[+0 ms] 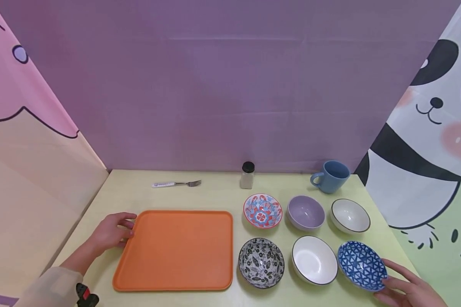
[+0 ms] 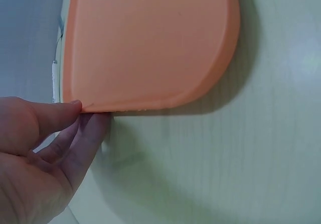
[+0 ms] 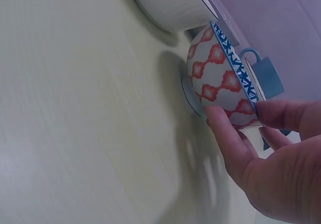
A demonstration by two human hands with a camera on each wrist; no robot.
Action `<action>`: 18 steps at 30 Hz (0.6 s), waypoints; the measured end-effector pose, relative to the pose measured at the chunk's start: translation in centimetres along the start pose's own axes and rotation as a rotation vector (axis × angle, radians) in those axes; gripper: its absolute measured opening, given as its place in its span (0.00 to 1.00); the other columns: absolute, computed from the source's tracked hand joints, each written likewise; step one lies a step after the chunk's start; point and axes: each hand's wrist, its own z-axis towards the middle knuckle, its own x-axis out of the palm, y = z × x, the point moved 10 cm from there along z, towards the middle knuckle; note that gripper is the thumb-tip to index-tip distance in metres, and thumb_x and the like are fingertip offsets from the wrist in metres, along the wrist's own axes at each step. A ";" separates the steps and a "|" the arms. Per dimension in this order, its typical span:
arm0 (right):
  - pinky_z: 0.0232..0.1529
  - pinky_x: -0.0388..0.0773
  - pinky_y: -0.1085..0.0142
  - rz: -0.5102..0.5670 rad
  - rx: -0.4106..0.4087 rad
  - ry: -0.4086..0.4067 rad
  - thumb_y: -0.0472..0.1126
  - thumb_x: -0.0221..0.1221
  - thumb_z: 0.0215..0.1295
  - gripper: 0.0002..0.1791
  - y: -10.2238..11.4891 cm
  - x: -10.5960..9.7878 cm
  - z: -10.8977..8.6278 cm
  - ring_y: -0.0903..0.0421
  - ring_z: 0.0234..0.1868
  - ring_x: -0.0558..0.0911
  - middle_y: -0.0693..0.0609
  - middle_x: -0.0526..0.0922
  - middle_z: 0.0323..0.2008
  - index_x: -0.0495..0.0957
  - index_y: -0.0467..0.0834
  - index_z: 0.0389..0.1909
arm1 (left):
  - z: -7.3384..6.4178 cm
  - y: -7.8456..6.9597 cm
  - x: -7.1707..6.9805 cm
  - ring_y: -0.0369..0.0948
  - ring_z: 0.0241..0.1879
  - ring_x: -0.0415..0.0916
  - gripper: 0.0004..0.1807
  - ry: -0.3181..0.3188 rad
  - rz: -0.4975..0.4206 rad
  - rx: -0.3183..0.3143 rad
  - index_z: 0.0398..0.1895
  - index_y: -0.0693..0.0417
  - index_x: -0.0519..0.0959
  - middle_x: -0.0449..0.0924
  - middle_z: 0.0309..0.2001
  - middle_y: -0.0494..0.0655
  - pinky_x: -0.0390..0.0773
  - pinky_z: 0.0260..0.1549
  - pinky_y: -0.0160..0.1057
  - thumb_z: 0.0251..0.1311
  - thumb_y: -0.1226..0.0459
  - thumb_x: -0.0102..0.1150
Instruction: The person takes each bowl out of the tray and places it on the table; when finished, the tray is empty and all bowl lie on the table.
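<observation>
At the left edge of an orange tray (image 1: 176, 251), my left hand (image 1: 113, 230) pinches the rim; in the left wrist view the thumb (image 2: 67, 114) lies on top and the fingers bend beneath. My right hand (image 1: 411, 285) grips a blue-and-white patterned bowl (image 1: 362, 265) at the front right, thumb at the rim and fingers against the outer wall. The right wrist view shows red diamond shapes on that bowl's outside (image 3: 213, 76). Whether its foot is off the table I cannot tell. Directly left of it sits a white dark-rimmed bowl (image 1: 314, 260).
More bowls stand in two rows: black floral (image 1: 261, 262), red-and-blue patterned (image 1: 263, 211), purple (image 1: 306, 212) and white (image 1: 350, 215). Along the back lie a fork (image 1: 176, 184), a black-lidded jar (image 1: 247, 175) and a blue mug (image 1: 332, 177). A purple backdrop (image 1: 230, 85) rises behind the table.
</observation>
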 end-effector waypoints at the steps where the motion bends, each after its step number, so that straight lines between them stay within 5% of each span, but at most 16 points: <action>1: 0.62 0.80 0.49 -0.002 0.001 0.002 0.35 0.58 0.74 0.51 0.0 -0.1 0.0 0.37 0.51 0.86 0.35 0.79 0.51 0.32 0.47 0.83 | -0.1 0.0 0.0 0.47 0.37 0.84 0.30 0.000 -0.010 0.003 0.68 0.77 0.64 0.77 0.50 0.72 0.88 0.33 0.48 0.62 0.78 0.57; 8: 0.64 0.77 0.45 -0.040 0.012 0.058 0.43 0.60 0.75 0.51 0.0 -0.5 0.1 0.40 0.50 0.86 0.24 0.63 0.65 0.32 0.43 0.83 | -0.8 0.0 0.2 0.49 0.43 0.86 0.34 0.010 -0.050 -0.003 0.71 0.76 0.61 0.75 0.57 0.76 0.88 0.40 0.49 0.64 0.72 0.62; 11: 0.64 0.76 0.44 -0.069 0.001 0.093 0.45 0.59 0.75 0.50 0.4 -0.7 0.0 0.43 0.49 0.86 0.30 0.72 0.60 0.34 0.38 0.81 | -1.1 0.4 0.3 0.49 0.46 0.85 0.36 0.015 -0.056 -0.015 0.72 0.75 0.61 0.74 0.60 0.75 0.88 0.42 0.49 0.65 0.69 0.63; 15: 0.58 0.81 0.45 -0.223 -0.072 0.019 0.49 0.62 0.73 0.51 2.0 -1.0 -0.5 0.42 0.50 0.85 0.30 0.77 0.57 0.39 0.34 0.80 | -1.7 0.3 0.2 0.50 0.48 0.85 0.36 0.013 -0.041 -0.008 0.73 0.74 0.61 0.74 0.60 0.74 0.88 0.42 0.47 0.67 0.66 0.63; 18: 0.53 0.84 0.46 -0.395 -0.150 -0.090 0.52 0.62 0.72 0.50 3.7 -1.2 -1.1 0.37 0.55 0.81 0.24 0.70 0.65 0.45 0.32 0.79 | -2.3 -0.2 -0.1 0.48 0.49 0.84 0.35 0.004 -0.028 0.017 0.73 0.73 0.61 0.75 0.59 0.72 0.87 0.41 0.45 0.69 0.65 0.62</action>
